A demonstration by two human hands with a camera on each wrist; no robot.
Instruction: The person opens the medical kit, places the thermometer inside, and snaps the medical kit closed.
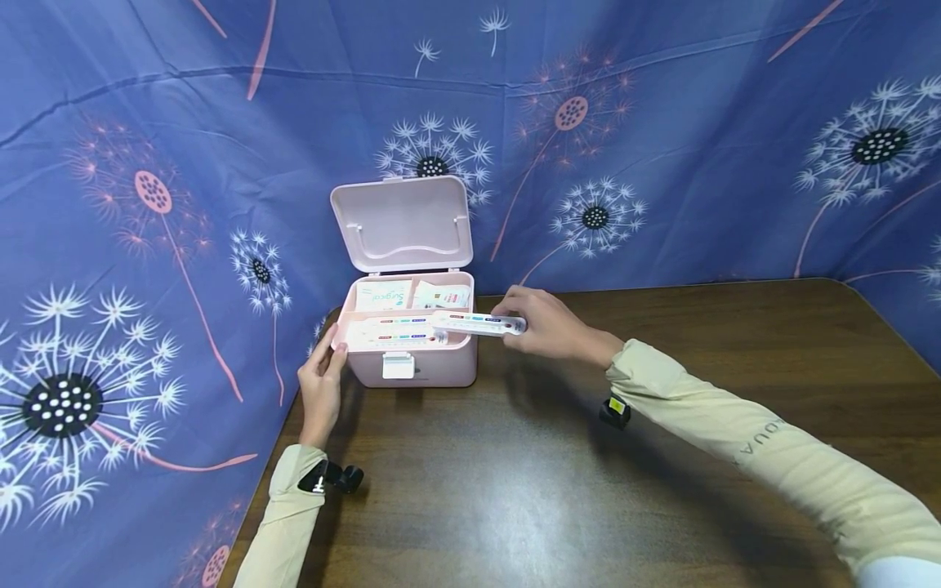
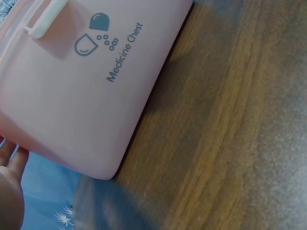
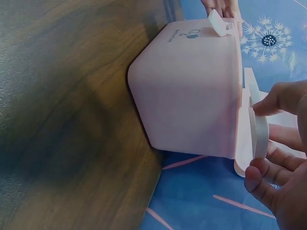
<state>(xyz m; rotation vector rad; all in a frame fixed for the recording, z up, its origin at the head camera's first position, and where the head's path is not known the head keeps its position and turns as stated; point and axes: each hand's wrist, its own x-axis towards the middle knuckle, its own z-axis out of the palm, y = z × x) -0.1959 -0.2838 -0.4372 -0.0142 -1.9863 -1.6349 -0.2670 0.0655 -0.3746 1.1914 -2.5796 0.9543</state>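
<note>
A pink medicine chest stands with its lid raised toward the back. My right hand pinches a long white thermometer with coloured marks by its right end, over the chest's right rim. In the right wrist view, thumb and fingertips sit on opposite sides of the thermometer. Other white strips with the same marks lie in the front compartment. My left hand rests against the chest's left side, fingertips right at the rim; in the left wrist view its fingers touch that wall.
The back compartments hold a white packet with printed letters and another packet. A white latch hangs at the chest's front. The brown wooden table meets a blue dandelion-print cloth behind and at left.
</note>
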